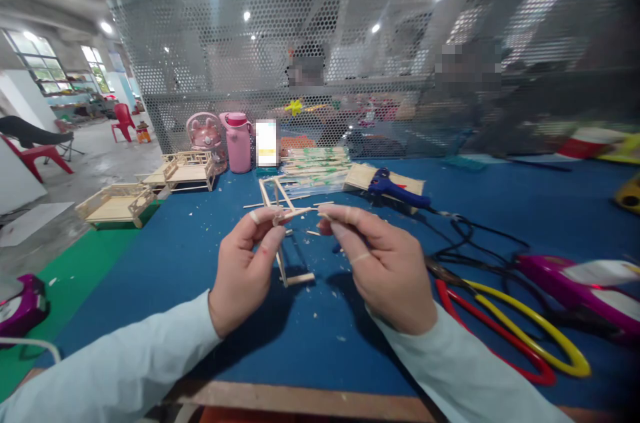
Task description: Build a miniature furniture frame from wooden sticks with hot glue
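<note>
My left hand (250, 266) is closed, pinching a small frame of thin wooden sticks (281, 259) between thumb and forefinger. The frame stands upright above the blue table, with sticks extending above and below my fingers. One stick points right, towards my other hand. A short gap away, my right hand (387, 263) is closed in a pinch. A small pale bit shows at its fingertips, too small to name. Pale bands wrap some fingers on both hands. Behind them lies a bundle of wooden sticks (317, 166) in clear wrapping.
A blue glue gun (397, 189) rests on a wooden slatted piece (357, 176). Red-and-yellow-handled pliers (525, 319) and black cable lie at right. Finished-looking miniature wooden furniture (117, 204), a pink bottle (239, 146) and a lit phone (266, 141) stand at back left. Perforated mesh (210, 63) rises behind.
</note>
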Demonstrator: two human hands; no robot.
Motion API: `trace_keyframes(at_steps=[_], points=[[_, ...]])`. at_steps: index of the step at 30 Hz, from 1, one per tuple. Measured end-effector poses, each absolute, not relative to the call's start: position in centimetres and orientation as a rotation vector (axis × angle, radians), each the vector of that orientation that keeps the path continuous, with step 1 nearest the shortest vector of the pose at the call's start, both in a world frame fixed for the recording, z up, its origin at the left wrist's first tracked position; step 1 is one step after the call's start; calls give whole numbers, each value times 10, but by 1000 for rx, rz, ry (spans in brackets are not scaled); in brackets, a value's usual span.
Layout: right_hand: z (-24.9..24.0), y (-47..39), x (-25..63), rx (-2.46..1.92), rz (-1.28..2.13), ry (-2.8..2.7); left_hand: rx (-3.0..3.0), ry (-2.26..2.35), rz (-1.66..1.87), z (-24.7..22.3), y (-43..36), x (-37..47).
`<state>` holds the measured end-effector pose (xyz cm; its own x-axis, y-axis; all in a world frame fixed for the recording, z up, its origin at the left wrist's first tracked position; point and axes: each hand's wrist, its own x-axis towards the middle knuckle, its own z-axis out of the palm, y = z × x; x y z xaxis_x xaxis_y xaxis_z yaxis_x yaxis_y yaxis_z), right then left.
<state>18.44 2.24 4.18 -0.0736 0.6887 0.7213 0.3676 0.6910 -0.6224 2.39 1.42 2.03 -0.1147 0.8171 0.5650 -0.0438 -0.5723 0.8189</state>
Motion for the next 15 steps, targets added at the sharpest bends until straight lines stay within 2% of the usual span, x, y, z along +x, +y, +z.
trace_keyframes(at_steps=[6, 15], points=[[42, 30, 183, -839, 806, -1484, 1537, 889, 1722, 15, 23, 22], [35, 31, 180, -826, 1046, -1478, 1493, 898, 1714, 16, 24, 21]])
